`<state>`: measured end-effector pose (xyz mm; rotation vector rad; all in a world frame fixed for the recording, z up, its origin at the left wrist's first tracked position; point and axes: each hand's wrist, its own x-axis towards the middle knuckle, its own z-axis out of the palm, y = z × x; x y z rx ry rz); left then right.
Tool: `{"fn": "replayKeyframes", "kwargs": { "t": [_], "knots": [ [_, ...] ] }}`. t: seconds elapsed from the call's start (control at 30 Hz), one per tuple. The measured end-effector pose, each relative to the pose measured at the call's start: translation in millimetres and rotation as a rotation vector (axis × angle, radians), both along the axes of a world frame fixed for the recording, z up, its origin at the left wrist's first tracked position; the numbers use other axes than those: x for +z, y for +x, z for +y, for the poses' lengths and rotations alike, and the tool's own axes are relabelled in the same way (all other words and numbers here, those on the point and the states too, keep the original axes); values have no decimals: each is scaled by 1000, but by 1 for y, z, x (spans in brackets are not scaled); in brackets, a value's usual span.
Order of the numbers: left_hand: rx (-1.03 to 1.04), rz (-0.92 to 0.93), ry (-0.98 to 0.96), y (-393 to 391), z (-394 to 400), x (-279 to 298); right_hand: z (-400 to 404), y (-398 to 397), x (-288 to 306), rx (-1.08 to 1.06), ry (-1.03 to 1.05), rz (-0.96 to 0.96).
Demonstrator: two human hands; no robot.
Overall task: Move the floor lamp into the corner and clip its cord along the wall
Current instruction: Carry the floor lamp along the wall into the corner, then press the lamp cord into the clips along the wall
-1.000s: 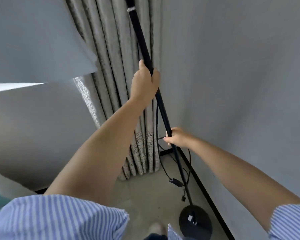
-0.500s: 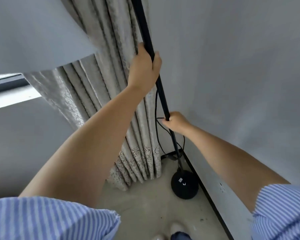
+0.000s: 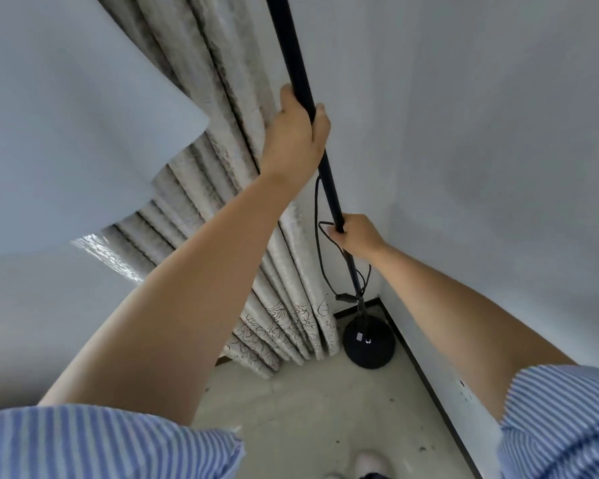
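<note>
The floor lamp has a thin black pole [image 3: 293, 53] that runs from the top of the view down to a round black base [image 3: 369, 344]. The base stands on the floor in the corner, beside the curtain and the right wall. My left hand [image 3: 296, 136] is closed around the pole high up. My right hand [image 3: 355, 235] grips the pole lower down. A black cord [image 3: 319, 250] hangs loosely along the pole, with an inline switch [image 3: 345, 298] just above the base. The pale lamp shade [image 3: 66, 115] fills the upper left.
A patterned grey curtain [image 3: 284, 326] hangs left of the base. A grey wall [image 3: 498, 150] with a dark skirting board [image 3: 426, 371] runs along the right. A wall socket [image 3: 465, 392] sits low on that wall. The floor [image 3: 308, 409] is pale concrete, with my shoe [image 3: 369, 463] at the bottom.
The lamp base has moved away from my feet into the corner, and the pole stands more upright. Both hands keep their grip on the pole.
</note>
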<state>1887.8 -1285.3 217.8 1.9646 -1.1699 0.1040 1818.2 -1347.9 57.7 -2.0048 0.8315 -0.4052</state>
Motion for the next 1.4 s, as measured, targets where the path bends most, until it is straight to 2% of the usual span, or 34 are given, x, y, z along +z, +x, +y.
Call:
{"fn": "replayKeyframes", "kwargs": {
  "t": [0.17,0.27,0.33,0.43,0.53,0.73,0.9,1.0,1.17,1.33,1.4],
  "knots": [
    [-61,-23,-64,-6,-18,-9,-12,-20,-3,55,12,97],
    [-95,-68,-43,-12,-22,-21,-14,-53,-10,-49,51,100],
    [-108,-100,21,-17,-21,-35,-7,-80,-13,-151,167,62],
    [-95,-51,62,-25,-22,-52,14,-116,-17,-257,406,19],
    [-117,-28,126,-30,-16,-60,45,-147,-17,-318,507,64],
    [-361,-82,396,-30,42,-97,135,-174,-5,-289,417,117],
    [-574,-95,739,-27,147,-144,246,-166,-6,-487,314,-12],
    [-724,-103,863,-21,214,-168,319,-157,-3,-537,326,-92],
    [-935,-180,874,-19,280,-178,417,-148,14,-581,461,-163],
    [-1111,-294,761,-39,320,-189,491,-148,20,-579,359,-63],
    [-1102,-351,775,-48,337,-197,517,-153,22,-591,388,-128]
  ]
}}
